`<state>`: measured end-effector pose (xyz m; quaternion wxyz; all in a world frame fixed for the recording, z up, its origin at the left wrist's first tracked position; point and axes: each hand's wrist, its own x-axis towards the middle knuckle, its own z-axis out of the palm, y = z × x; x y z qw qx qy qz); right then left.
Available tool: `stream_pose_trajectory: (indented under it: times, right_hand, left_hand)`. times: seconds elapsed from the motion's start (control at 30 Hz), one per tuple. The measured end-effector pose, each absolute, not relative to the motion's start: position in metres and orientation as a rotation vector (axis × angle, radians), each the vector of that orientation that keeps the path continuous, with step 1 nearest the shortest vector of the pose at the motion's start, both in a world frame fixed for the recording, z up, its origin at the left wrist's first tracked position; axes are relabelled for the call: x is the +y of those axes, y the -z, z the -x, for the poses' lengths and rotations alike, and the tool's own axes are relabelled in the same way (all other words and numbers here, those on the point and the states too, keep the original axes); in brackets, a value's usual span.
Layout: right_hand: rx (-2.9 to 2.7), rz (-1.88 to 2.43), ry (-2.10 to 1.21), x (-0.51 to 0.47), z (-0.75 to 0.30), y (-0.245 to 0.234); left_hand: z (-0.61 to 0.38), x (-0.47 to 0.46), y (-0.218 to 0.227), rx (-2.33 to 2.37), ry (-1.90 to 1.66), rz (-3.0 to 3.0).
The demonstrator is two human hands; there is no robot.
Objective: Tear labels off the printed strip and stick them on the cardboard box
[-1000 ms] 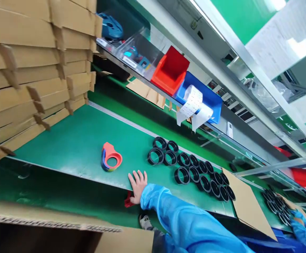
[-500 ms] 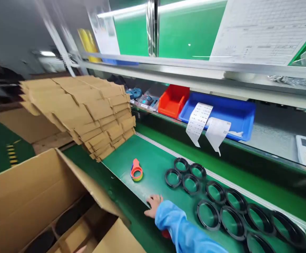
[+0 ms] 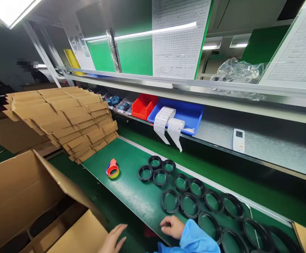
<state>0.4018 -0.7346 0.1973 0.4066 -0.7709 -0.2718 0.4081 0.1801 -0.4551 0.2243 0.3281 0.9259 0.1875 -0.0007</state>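
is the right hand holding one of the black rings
No, the right hand is empty, lying near the edge of the green mat beside the black rings without gripping any.

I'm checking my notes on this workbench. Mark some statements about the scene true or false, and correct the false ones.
1. The right hand lies beside the black rings on the green mat. True.
2. The left hand grips the tape dispenser. False: the tape dispenser lies alone on the mat, and the left hand, empty, is by the open carton.
3. Printed label strips hang over the front of the blue tray. True.
4. The red bin stands to the right of the blue tray. False: it stands to its left in this view.
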Motion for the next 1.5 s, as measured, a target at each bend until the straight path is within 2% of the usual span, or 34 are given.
stream_pose_trajectory:
  times: [0.2, 0.4, 0.6, 0.77, 1.07, 1.23, 1.5]
  right_hand:
    - [-0.645, 1.786, -0.891, -0.737, -0.45, -0.22]
    - [-0.649, 1.677, -0.754, -0.685, -0.49, -0.255]
    - [-0.484, 1.69, -0.273, -0.594, -0.596, -0.333]
    - [-0.368, 1.692, 0.092, -0.554, -0.643, -0.382]
    - [-0.163, 1.723, 0.199, -0.497, -0.678, -0.392]
    - [-0.177, 1.649, 0.243, -0.498, -0.666, -0.402]
    - [-0.366, 1.596, 0.33, -0.523, -0.637, -0.431]
  left_hand:
    - [-0.224, -0.474, -0.251, 0.433, 0.052, -2.398]
    - [-0.225, -0.471, -0.258, 0.499, -0.014, -2.354]
    - [-0.26, -0.437, -0.278, 0.508, -0.188, -2.305]
    - [-0.326, -0.405, -0.323, 0.459, -0.369, -2.233]
    - [-0.493, -0.362, -0.422, 0.265, -0.572, -2.09]
    - [-0.589, -0.35, -0.474, 0.223, -0.665, -1.968]
    - [-0.654, -0.355, -0.498, 0.211, -0.453, -1.765]
